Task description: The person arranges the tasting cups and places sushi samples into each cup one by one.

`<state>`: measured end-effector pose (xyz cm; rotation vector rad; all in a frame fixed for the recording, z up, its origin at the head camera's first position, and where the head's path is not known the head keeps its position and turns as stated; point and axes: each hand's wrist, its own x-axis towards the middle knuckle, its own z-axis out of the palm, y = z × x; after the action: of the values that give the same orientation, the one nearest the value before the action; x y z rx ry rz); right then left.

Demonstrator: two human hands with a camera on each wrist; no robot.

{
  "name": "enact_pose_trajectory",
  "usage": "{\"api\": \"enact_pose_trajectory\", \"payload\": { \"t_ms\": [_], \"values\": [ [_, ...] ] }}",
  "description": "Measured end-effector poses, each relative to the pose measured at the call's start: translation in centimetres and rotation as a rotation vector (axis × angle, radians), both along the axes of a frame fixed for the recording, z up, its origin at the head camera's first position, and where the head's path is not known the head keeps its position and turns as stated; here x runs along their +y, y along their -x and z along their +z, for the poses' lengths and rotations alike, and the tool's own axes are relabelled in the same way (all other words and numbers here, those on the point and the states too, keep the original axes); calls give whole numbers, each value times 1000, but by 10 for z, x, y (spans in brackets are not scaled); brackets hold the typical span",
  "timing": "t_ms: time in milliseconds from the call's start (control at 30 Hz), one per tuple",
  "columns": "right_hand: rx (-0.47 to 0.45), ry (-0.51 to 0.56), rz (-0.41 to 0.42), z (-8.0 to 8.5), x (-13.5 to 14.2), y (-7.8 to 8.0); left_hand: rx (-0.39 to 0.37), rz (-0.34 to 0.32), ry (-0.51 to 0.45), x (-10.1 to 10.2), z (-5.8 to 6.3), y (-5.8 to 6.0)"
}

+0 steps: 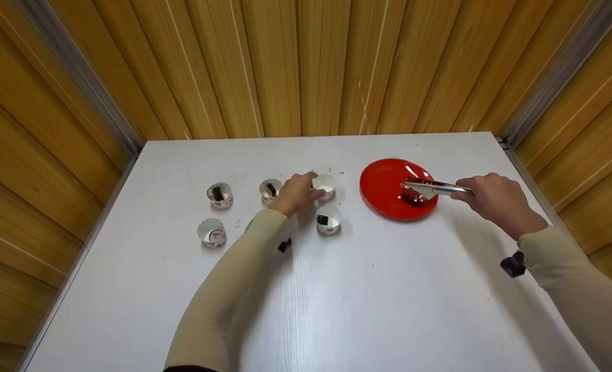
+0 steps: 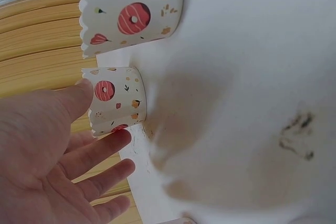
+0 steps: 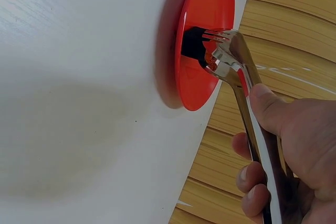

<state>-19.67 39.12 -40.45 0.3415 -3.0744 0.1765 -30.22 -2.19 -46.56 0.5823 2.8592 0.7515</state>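
My left hand (image 1: pixel 295 194) is at the back of the table, its thumb and index finger pinching a white paper baking cup (image 2: pixel 116 98) printed with pink donuts. The other fingers spread loosely beside it. My right hand (image 1: pixel 493 199) grips silver metal tongs (image 1: pixel 442 187) by the handles. The tongs' toothed ends stand around a dark, blocky piece (image 3: pixel 193 43) on a round red plate (image 1: pixel 383 187). Just in front of the held cup is another donut-print cup (image 1: pixel 328 221) with a dark piece inside.
More paper cups stand to the left: a back-left cup (image 1: pixel 220 196) and a cup beside the left hand (image 1: pixel 269 190) hold dark pieces, and a front-left cup (image 1: pixel 212 233) shows its printed wall. Wood-patterned panels (image 1: pixel 316 67) enclose the white table (image 1: pixel 378 310).
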Motion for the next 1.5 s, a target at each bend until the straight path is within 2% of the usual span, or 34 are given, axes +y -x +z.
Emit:
{"api": "enact_pose_trajectory", "payload": {
  "t_ms": [367,667,833,1267,1500],
  "values": [
    [-4,-16,3,5,-7,5,-21,21,0,0,-1,1],
    [-4,-21,-2,16,-23,13,-14,5,-8,1,-2,3],
    [42,-27,27,20,-34,18,-16,9,2,2,-1,2],
    [46,17,45,29,-71,32,-11,22,-2,1,-2,2],
    [77,29,62,31,-92,42,-27,25,-20,0,-3,4]
  ]
}}
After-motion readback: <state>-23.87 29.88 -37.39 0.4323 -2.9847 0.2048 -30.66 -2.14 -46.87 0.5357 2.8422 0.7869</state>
